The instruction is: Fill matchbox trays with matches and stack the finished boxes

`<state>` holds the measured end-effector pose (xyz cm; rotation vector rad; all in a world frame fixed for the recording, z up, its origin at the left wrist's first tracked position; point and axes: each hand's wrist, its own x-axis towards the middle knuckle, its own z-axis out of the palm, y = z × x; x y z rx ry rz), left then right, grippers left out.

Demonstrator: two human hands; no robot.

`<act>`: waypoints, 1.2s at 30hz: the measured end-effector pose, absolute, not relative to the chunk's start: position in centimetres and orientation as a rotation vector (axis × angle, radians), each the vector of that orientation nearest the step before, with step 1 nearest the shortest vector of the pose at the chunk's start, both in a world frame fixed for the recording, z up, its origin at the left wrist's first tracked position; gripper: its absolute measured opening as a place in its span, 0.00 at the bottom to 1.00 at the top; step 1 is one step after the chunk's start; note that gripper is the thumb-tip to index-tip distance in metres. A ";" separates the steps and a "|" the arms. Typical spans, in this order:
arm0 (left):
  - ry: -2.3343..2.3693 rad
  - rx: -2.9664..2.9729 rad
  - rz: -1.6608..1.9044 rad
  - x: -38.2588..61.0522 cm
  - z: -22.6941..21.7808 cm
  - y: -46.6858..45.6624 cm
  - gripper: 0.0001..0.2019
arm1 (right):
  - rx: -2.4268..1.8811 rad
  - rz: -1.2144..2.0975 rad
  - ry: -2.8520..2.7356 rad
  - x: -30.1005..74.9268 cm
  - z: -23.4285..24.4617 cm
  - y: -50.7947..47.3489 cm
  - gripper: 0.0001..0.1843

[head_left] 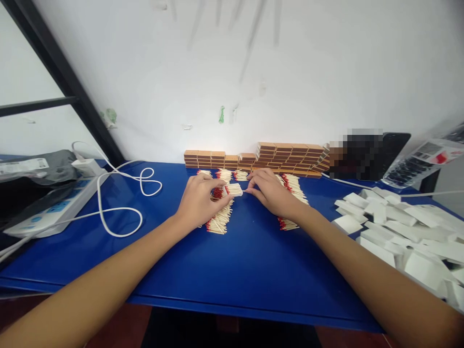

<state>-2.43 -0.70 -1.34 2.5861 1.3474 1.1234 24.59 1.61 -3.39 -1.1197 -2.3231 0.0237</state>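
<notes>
My left hand [201, 199] is closed on a small white matchbox tray [237, 192], held between thumb and fingers and filled with red-tipped matches. Just right of the tray, my right hand [266, 193] pinches a thin pale sliver at its fingertips, which looks like a match. Below and behind the left hand lies a pile of loose matches [218, 226], partly hidden by the hand and tray. A second pile of matches [295, 188] spreads behind and under my right hand. Smaller bunches of matches [224, 174] lie at the back near the wall.
Stacked brown matchboxes [290, 154] line the wall behind the hands. White empty trays [406, 227] are heaped at the right of the blue table [232, 275]. A power strip [61, 205] and white cable [103, 217] lie left; a phone [393, 152] and plastic bottle [416, 164] are back right.
</notes>
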 end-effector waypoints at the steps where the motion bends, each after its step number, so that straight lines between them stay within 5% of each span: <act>1: 1.344 2.587 1.127 -2.4 -1.3 -0.7 0.14 | -1.115 0.007 -2.319 24.6 -3.1 1.5 0.09; 36: 1.187 2.616 1.129 -2.1 -1.0 -1.4 0.12 | -1.044 0.150 -2.327 23.6 -0.5 -0.9 0.07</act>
